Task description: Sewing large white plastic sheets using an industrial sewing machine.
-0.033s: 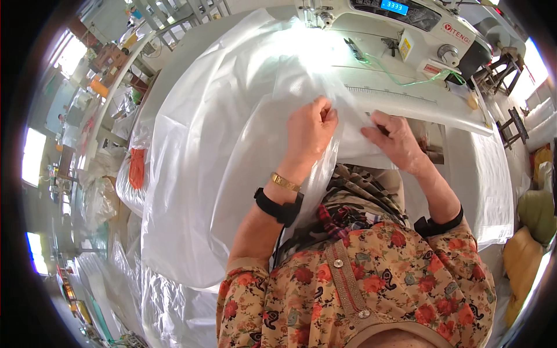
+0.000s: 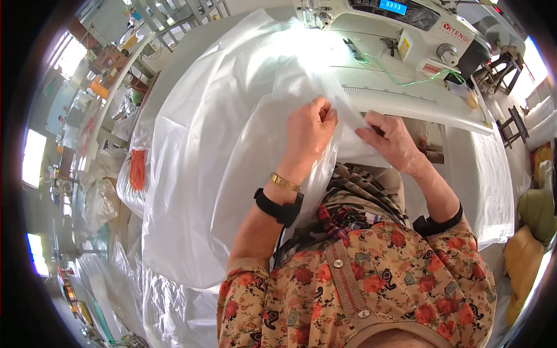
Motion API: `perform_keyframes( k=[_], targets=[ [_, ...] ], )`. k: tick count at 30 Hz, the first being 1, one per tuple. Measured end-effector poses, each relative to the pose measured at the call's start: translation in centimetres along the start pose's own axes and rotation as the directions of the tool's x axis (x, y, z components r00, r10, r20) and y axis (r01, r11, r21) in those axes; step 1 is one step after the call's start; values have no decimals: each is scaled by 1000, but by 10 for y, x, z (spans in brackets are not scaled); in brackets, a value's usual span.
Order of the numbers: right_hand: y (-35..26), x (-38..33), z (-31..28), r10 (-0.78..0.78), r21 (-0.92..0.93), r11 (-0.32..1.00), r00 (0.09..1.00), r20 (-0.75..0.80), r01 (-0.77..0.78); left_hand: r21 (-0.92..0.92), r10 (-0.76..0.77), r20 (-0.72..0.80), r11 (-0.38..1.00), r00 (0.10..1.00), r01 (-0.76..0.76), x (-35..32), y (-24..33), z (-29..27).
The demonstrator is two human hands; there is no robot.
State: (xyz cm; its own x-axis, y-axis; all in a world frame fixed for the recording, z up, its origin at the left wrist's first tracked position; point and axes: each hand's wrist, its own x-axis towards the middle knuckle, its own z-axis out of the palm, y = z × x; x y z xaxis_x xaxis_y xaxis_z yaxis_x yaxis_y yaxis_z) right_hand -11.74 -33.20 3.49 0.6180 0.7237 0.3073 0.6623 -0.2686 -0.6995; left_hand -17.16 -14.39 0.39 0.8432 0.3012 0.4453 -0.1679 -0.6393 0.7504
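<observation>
A large translucent white plastic sheet (image 2: 191,151) spreads over the left of the table and hangs down past its near edge. My left hand (image 2: 308,130) is closed on a fold of it, fingertips pressed together. To the right, my right hand (image 2: 393,142) pinches the sheet's edge between thumb and curled fingers, so a short stretch of film runs between the two hands. Beyond them, the far part of the sheet reaches under the lit needle area of a white sewing machine (image 2: 394,26). Glare there hides the needle and the presser foot.
Small thread snips (image 2: 354,51) and a loose green thread (image 2: 406,82) lie on the machine bed, behind a printed ruler scale (image 2: 389,93). More white sheeting (image 2: 490,185) hangs at the right. An orange-red tied bundle (image 2: 137,169) is at the left, and a dark stool (image 2: 513,126) stands far right.
My right hand has shifted slightly left, closer to my left hand. My left hand and the rest of the sheet look unchanged.
</observation>
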Motion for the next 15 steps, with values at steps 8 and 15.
perform_keyframes(
  k=[8, 15],
  targets=[
    [-17, 12, 19, -98, -19, 995, 989, 112, 101, -195, -103, 63, 974, 993, 114, 2, -11, 1],
    [-18, 3, 41, -238, -52, 969, 967, 91, 243, -497, -217, 126, 830, 968, 251, -5, -10, -6]
  ],
)
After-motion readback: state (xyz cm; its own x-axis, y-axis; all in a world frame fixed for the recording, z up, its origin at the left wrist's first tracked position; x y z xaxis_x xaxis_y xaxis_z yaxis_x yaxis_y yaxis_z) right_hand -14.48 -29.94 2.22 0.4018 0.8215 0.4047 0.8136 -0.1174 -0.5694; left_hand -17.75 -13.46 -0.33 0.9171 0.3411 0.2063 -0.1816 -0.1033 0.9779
